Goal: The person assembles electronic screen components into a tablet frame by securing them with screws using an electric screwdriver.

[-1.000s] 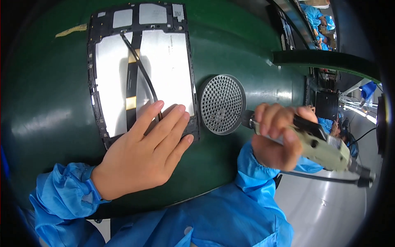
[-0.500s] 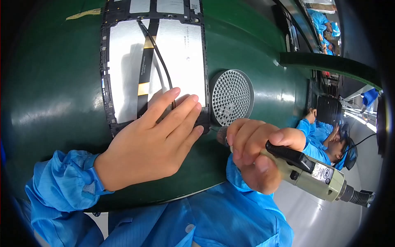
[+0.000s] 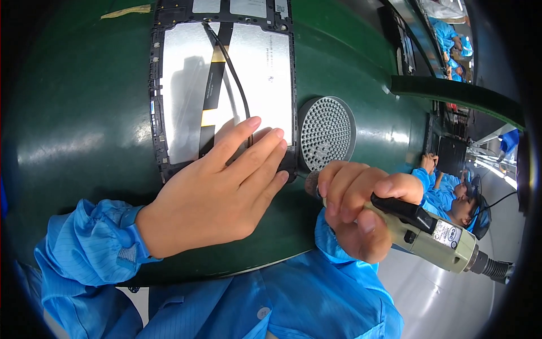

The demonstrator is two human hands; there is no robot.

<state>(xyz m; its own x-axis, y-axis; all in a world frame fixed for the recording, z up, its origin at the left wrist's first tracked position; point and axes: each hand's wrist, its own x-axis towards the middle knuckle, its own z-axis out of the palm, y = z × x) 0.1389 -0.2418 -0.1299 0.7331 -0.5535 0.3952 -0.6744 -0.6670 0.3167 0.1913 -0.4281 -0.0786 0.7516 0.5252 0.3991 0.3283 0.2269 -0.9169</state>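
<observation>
— Please tell me what your head view shows, the biggest first.

— From my far seat I see the green table [image 3: 68, 113]. On it, at the upper middle, lies the flat panel [image 3: 268, 73], silver with a black frame; its top end goes out of my view.

— And how are your hands?

— My left hand [image 3: 203, 198] is palm down across the lower end of the panel. Its fingers rest on the panel and grasp nothing; the forefinger is a little apart from the others. My right hand [image 3: 361, 203] is closed firmly around the olive electric screwdriver [image 3: 435, 251].

— What is smaller?

— The round grey dish [image 3: 333, 121], just beside the panel's right edge. Then the thin black cable [image 3: 234, 73], which crosses the silver face and passes under my left fingers.

— And the smallest?

— The dark nose [image 3: 311, 183] of the screwdriver, near the panel's lower right corner. Its bit is too fine; I cannot tell if it touches.

— Which step is it, in your judgement?

— I believe it is steadying the panel while the screwdriver points at this corner. The next move calls for an even left hand that does not pinch the cable, and a well-aligned bit, without knocking the dish.
</observation>
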